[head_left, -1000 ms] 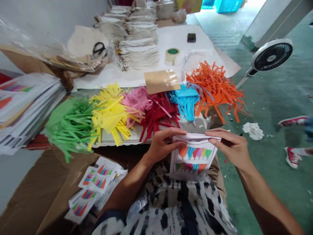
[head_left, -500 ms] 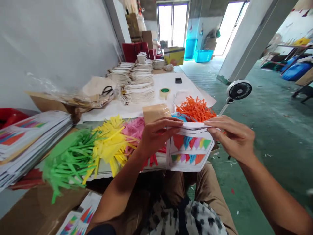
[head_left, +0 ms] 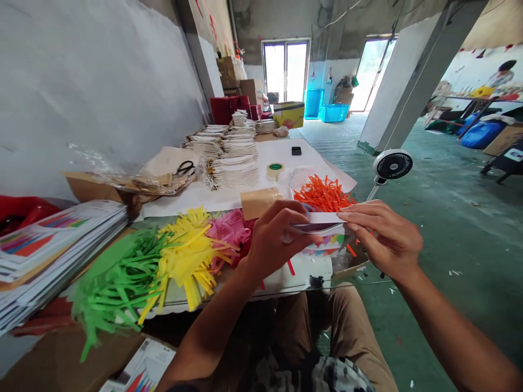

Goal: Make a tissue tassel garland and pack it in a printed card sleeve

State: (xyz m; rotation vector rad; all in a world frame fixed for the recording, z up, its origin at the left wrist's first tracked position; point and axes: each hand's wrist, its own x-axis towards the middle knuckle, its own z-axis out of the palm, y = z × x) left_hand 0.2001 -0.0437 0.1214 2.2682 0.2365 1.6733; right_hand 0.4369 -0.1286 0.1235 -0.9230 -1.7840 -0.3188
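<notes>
Between both hands is a white printed card (head_left: pixel 322 218), tilted so its folded top edge faces me; coloured pictures show on its lower part. My left hand (head_left: pixel 273 231) pinches the card's left end, thumb below and fingers above. At the right end, my right hand (head_left: pixel 386 234) grips it between thumb and fingertips. Just behind the card lies a heap of orange paper strips (head_left: pixel 322 193). A brown paper piece (head_left: pixel 259 203) is beyond my left hand. Left of that hand are pink strips (head_left: pixel 229 231), yellow strips (head_left: pixel 190 239) and green strips (head_left: pixel 118 277).
A stack of printed cards (head_left: pixel 61 234) lies at the left. Farther back are scissors (head_left: pixel 185 167), a tape roll (head_left: pixel 275 171), a phone (head_left: pixel 296 151) and piled white bundles (head_left: pixel 237 173). A small fan (head_left: pixel 393 164) stands to the right. A person (head_left: pixel 504 73) is far off.
The card has tipped from hanging upright to nearly edge-on, so its printed face is mostly hidden. My left hand has turned with it. My view has tilted upward.
</notes>
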